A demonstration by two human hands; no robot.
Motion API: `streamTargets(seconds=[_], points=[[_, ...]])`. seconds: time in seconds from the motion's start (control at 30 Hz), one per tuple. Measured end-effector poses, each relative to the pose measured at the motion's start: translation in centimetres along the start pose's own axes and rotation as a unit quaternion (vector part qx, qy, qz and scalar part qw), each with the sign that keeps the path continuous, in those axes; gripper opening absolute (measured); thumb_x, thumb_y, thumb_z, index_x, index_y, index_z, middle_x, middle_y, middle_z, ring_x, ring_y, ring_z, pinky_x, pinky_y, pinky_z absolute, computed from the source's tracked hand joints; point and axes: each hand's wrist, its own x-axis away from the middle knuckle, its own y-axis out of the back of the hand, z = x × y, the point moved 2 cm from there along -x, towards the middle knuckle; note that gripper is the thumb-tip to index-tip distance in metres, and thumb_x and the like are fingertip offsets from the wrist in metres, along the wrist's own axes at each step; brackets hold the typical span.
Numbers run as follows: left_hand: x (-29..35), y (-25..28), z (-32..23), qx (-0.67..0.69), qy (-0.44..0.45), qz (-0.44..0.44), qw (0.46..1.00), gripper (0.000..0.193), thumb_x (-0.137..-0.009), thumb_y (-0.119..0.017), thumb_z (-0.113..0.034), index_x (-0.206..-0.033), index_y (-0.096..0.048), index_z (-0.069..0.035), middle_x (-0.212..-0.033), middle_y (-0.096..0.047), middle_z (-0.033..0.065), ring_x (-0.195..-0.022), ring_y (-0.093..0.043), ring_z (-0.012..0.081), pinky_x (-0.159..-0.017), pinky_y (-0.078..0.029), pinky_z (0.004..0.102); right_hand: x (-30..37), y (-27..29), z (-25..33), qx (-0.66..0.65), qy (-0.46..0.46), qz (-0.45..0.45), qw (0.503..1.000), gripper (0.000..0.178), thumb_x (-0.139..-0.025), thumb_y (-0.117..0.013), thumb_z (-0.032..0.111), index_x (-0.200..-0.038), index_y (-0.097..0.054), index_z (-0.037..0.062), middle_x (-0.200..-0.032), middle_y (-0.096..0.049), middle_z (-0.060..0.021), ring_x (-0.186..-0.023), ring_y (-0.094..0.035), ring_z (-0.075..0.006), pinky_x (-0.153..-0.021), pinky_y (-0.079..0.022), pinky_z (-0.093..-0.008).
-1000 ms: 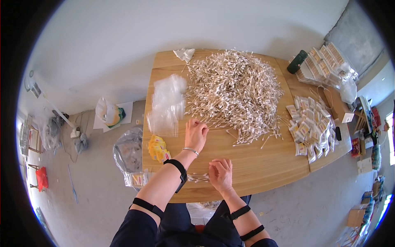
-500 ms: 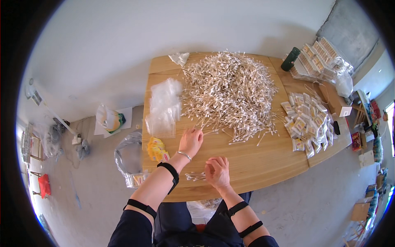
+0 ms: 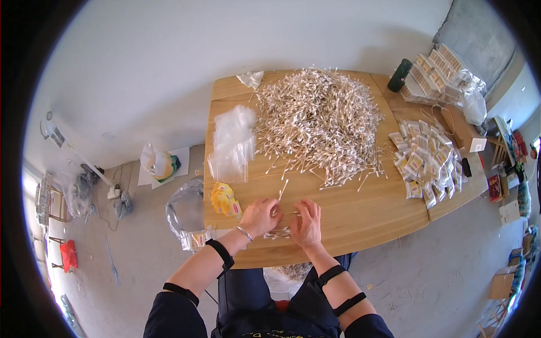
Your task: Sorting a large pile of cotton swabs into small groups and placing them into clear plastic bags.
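Note:
My left hand (image 3: pixel 262 217) is closed on cotton swabs, and one cotton swab (image 3: pixel 283 189) sticks up from its fingertips. Close beside it, my right hand (image 3: pixel 307 224) has its fingers curled in a pinch at the end of another swab (image 3: pixel 291 213) that spans the gap between the hands. Under and between both hands lies a small row of swabs (image 3: pixel 278 232) near the table's front edge. Beyond them rises a large heap of loose cotton swabs (image 3: pixel 321 127). My fingers partly hide what they grip.
Clear plastic bags (image 3: pixel 232 141) and yellow cards (image 3: pixel 224 198) lie at the left of the wooden table (image 3: pixel 360 219). Filled packets (image 3: pixel 425 160) are piled at the right, with a dark green bottle (image 3: pixel 399 75) and stacked packs (image 3: pixel 439 73) behind. A plastic-lined bin (image 3: pixel 185 208) stands at the left edge.
My left hand has drawn back from the heap's edge toward the small row, with a swab now sticking up from it. My right hand has shifted slightly right and forward. The view has shifted slightly.

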Motion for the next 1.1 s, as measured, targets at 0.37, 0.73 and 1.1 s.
streamTargets(seconds=[0.37, 0.73, 1.1], points=[[-5.3, -1.1, 1.1, -0.024, 0.105, -0.042, 0.993, 0.011, -0.081, -0.061, -0.017, -0.082, -0.064, -0.006, -0.078, -0.066, 0.0134, -0.073, -0.064, 0.0330, -0.065, -0.051, 0.0424, 0.3, -0.7, 0.5, 0.051, 0.017, 0.016, 0.998, 0.019, -0.070, -0.062, 0.005, -0.088, -0.065, 0.0056, -0.110, -0.056, -0.0125, -0.101, -0.052, -0.0332, -0.088, -0.042, -0.0442], [-1.8, 0.4, 1.7, 0.030, 0.141, -0.052, 0.988, 0.013, -0.082, -0.061, -0.019, -0.083, -0.066, -0.007, -0.078, -0.066, 0.0151, -0.076, -0.064, 0.0364, -0.068, -0.050, 0.0460, 0.1, -0.6, -0.3, 0.041, 0.023, 0.012, 0.999, 0.025, -0.074, -0.053, 0.001, -0.098, -0.059, 0.0037, -0.111, -0.055, -0.0154, -0.102, -0.050, -0.0366, -0.090, -0.041, -0.0466], [1.1, -1.9, -0.3, 0.004, -0.098, -0.016, 0.995, 0.015, -0.080, -0.068, -0.017, -0.093, -0.069, -0.009, -0.089, -0.061, 0.0091, -0.088, -0.057, 0.0304, -0.082, -0.046, 0.0399, 0.2, 0.0, -0.8, -0.071, -0.053, -0.044, 0.995, 0.038, -0.077, -0.043, -0.010, -0.113, -0.052, -0.0005, -0.112, -0.053, -0.0214, -0.103, -0.052, -0.0390, -0.089, -0.046, -0.0421]])
